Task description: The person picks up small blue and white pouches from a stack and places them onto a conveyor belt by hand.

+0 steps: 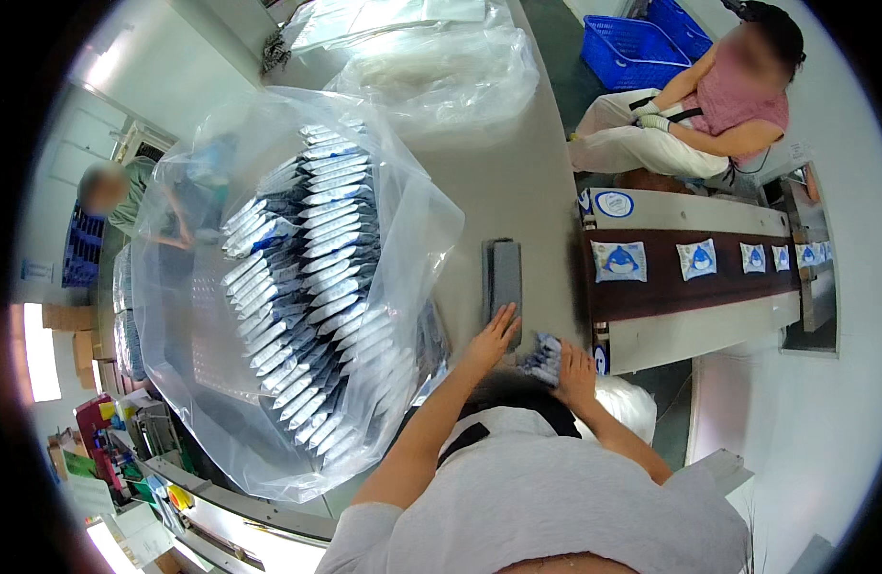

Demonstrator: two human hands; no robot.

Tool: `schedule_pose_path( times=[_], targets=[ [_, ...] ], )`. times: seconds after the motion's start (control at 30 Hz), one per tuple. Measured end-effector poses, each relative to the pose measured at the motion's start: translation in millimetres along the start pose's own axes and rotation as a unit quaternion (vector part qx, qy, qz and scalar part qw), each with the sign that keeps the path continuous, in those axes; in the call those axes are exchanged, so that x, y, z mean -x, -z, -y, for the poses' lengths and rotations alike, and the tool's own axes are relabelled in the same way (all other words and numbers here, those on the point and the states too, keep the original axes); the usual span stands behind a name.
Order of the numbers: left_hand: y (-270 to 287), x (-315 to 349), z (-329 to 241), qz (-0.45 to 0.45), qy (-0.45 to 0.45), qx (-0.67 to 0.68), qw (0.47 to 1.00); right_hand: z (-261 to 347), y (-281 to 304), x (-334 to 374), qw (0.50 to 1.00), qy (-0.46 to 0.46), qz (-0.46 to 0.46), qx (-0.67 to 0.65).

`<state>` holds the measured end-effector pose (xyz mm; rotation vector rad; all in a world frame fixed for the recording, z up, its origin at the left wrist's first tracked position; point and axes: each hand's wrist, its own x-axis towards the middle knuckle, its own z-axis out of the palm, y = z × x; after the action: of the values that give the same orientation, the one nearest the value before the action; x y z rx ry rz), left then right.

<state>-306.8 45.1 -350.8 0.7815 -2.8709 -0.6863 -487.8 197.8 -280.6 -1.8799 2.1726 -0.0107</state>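
Head view | right hand [576, 371] gripping bunched silver-blue packets [542, 359] | left hand [496, 337], fingers slightly spread, touching grey slab [504, 275] ahead | light pinch, edges aligned, seems best | packet-filled clear plastic bag [427, 206] left of both hands

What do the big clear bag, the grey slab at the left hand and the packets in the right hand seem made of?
Clear bag: thin glossy plastic film, by its see-through folds and highlights.
Grey slab: matte, even surface; perhaps plastic or foam, unclear which.
Packets: probably plastic or foil film, given their silvery look.
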Motion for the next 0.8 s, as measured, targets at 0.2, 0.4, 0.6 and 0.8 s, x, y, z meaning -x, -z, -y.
schedule_pose_path(
  times=[0.2, 0.4, 0.6, 0.8],
  targets=[
    [31, -1, -15, -0.007, 0.03, 0.076, 0.997, 10, -16, -2, 0.994, 0.014, -0.11, 0.024],
    [340, 99, -107, -0.044, -0.039, 0.347, 0.936, -32, -8, -4, 0.965, -0.127, 0.136, -0.182],
    [515, 174, -25, -0.346, 0.189, -0.244, 0.886, 6, 159, -101, 0.783, 0.047, 0.25, -0.567],
    [555, 84, 145, -0.266, 0.336, -0.439, 0.79, 178, 235, -250, 0.762, 0.274, 0.204, -0.55]
  ],
)
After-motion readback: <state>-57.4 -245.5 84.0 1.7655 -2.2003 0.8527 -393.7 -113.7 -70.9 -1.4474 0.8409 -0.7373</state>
